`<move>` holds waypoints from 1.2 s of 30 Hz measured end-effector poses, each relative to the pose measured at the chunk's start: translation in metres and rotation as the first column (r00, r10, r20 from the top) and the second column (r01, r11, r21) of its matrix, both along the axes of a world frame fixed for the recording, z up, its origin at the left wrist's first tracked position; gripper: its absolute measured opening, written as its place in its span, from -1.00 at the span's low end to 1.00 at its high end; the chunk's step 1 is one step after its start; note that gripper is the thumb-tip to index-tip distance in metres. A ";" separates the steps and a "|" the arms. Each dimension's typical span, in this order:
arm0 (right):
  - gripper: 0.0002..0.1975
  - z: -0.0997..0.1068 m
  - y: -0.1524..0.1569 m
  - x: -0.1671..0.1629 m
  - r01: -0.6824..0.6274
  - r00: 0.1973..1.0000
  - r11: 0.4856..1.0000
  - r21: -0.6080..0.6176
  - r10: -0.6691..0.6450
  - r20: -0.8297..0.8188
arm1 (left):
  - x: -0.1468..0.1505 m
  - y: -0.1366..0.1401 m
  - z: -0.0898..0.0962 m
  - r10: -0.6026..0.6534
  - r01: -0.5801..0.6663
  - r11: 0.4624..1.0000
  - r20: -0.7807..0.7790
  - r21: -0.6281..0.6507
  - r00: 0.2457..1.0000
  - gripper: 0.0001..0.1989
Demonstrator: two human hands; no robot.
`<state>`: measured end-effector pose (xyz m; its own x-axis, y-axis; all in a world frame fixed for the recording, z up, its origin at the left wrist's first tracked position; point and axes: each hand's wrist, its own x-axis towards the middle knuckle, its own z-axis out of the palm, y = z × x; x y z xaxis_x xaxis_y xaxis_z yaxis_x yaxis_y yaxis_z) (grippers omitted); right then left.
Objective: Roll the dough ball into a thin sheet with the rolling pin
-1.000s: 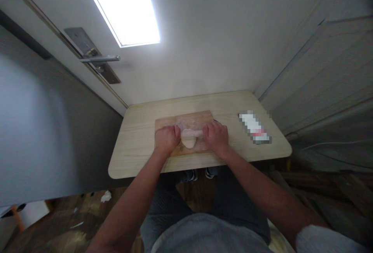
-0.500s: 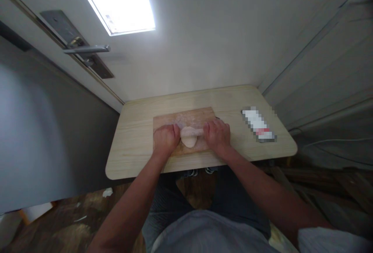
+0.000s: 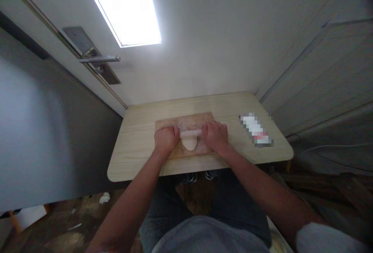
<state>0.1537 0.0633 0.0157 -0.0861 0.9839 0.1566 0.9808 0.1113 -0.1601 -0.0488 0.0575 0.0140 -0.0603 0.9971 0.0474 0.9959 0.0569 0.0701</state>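
Observation:
A pale rolling pin (image 3: pixel 190 133) lies crosswise over a small flat piece of dough (image 3: pixel 190 144). My left hand (image 3: pixel 167 138) is closed around the pin's left end, and my right hand (image 3: pixel 215 135) grips the right end. Part of the dough shows on the near side of the pin; whatever lies under the pin is hidden. Beneath them is a wooden board (image 3: pixel 192 119), dusted with white flour at its middle and far part.
The board rests on a light wood table (image 3: pixel 134 136) with rounded corners. Toward its right side lies a blurred-out phone-like object (image 3: pixel 256 129). A door with a metal handle (image 3: pixel 100 59) stands just behind the table, and a grey panel (image 3: pixel 58 128) is at the left.
The view has shifted slightly, so the table sits a little lower in it. On the dough, the rolling pin has moved toward the far edge, and more of the near side shows.

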 end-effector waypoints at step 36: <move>-0.53 -0.013 0.015 -0.001 0.006 1.000 1.000 -0.014 -0.006 0.009 | -0.004 0.015 0.006 -0.190 0.188 0.971 -0.003 0.148 0.982 -0.67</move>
